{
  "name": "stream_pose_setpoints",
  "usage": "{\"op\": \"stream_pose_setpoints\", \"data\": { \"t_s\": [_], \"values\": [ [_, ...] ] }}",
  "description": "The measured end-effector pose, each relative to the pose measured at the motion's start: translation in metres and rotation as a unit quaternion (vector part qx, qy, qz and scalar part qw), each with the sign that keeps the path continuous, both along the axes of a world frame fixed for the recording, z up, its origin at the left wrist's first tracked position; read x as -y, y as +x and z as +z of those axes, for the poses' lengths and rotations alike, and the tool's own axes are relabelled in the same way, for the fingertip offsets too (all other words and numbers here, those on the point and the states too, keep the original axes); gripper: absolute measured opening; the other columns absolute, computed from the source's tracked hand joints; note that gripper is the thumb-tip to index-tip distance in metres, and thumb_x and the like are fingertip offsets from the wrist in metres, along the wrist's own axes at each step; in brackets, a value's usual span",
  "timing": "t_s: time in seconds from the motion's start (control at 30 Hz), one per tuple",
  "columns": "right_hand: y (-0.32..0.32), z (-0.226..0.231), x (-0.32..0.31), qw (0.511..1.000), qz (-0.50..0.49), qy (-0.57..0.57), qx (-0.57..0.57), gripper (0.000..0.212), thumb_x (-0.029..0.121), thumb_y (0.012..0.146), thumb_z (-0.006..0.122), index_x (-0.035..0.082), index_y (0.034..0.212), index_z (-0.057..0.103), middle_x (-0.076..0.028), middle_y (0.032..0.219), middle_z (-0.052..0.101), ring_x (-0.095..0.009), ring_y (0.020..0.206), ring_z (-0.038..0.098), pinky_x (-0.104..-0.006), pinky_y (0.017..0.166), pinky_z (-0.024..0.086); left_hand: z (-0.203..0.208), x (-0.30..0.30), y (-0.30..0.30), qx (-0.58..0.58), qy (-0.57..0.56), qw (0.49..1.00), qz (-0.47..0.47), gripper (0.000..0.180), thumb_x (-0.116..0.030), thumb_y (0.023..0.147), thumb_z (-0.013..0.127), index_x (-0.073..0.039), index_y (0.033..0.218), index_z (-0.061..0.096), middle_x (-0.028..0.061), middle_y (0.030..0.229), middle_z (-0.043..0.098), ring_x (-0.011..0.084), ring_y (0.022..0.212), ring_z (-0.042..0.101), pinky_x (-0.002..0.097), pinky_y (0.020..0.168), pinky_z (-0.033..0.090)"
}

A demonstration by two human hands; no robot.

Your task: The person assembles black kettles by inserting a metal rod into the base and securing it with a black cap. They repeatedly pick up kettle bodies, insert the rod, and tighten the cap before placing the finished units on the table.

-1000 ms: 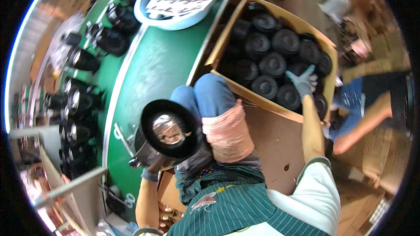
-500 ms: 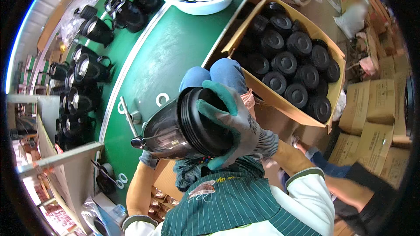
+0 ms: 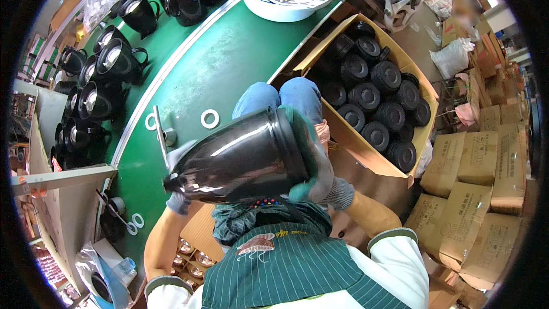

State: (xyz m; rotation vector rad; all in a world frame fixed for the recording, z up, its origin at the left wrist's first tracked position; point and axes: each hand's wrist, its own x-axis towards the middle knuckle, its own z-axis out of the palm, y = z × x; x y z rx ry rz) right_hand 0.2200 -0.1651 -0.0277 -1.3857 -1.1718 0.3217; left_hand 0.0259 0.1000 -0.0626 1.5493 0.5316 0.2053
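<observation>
Assembly seems underway: green-and-grey-gloved right hand (image 3: 321,167) clasps round black cap (image 3: 297,154) against glossy black tapered pot (image 3: 237,157) at three o'clock, grey-gloved left hand (image 3: 179,153) bracing nine, twisting likely needed.

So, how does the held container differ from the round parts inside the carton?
The container is long and tapered; the round parts look short and flat. The container looks glossy, the parts duller. Left hand and right hand hold the container; the carton holds the parts. Both are black.
</observation>
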Motion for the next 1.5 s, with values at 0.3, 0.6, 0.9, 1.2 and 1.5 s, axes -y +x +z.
{"op": "stream_pose_setpoints", "data": {
  "t_s": [0.3, 0.6, 0.9, 1.2, 1.5],
  "values": [
    [0.018, -0.056, 0.002, 0.91, 0.058, -0.092, -0.4, 0.052, 0.026, 0.11, 0.048, -0.001, 0.154, 0.042, -0.02, 0.159, 0.045, -0.029, 0.144, 0.049, -0.0451, 0.114, 0.045, 0.111, 0.003, 0.025, 0.18, 0.735, 0.642, -0.126, 0.028, -0.019, 0.08, 0.076, -0.012, 0.106, 0.08, 0.0087, 0.105, 0.078, 0.031, 0.107, 0.073, 0.0425, 0.098, 0.059],
    [0.045, -0.026, -0.002, 0.992, 0.06, -0.099, -0.055, 0.105, 0.068, 0.094, 0.058, 0.006, 0.166, 0.014, -0.024, 0.171, 0.015, -0.04, 0.157, 0.022, -0.0505, 0.125, 0.025, 0.051, -0.037, 0.044, 0.019, 0.351, 0.936, 0.015, 0.031, -0.017, 0.085, 0.072, 0.003, 0.109, 0.077, 0.0129, 0.096, 0.078, 0.0202, 0.092, 0.075, 0.0297, 0.085, 0.058],
    [0.05, -0.133, 0.008, 0.928, 0.163, 0.049, -0.332, 0.069, 0.014, 0.108, 0.048, 0.001, 0.166, 0.013, -0.013, 0.174, 0.013, -0.025, 0.159, 0.019, -0.0341, 0.13, 0.015, 0.097, -0.025, 0.067, 0.186, 0.664, 0.719, -0.086, 0.025, -0.012, 0.083, 0.072, -0.007, 0.106, 0.08, 0.0101, 0.105, 0.079, 0.0288, 0.1, 0.077, 0.0428, 0.092, 0.061],
    [0.024, -0.02, -0.038, 0.997, 0.046, 0.064, 0.01, 0.099, 0.058, 0.09, 0.07, 0.004, 0.162, 0.028, -0.023, 0.163, 0.032, -0.044, 0.151, 0.032, -0.0531, 0.125, 0.023, -0.073, -0.047, -0.01, 0.053, 0.026, 0.988, 0.14, 0.027, -0.013, 0.09, 0.068, 0.005, 0.109, 0.074, 0.0081, 0.101, 0.075, 0.0152, 0.09, 0.07, 0.0307, 0.083, 0.057],
    [-0.004, -0.071, -0.038, 0.942, -0.016, -0.1, -0.321, 0.055, 0.026, 0.114, 0.039, 0.0, 0.161, 0.028, -0.014, 0.162, 0.04, -0.025, 0.144, 0.046, -0.0368, 0.123, 0.035, 0.083, -0.04, 0.014, 0.165, 0.686, 0.706, -0.069, 0.036, -0.023, 0.08, 0.078, -0.011, 0.114, 0.079, 0.0085, 0.108, 0.078, 0.0269, 0.102, 0.075, 0.0413, 0.096, 0.058]
  ]
}}
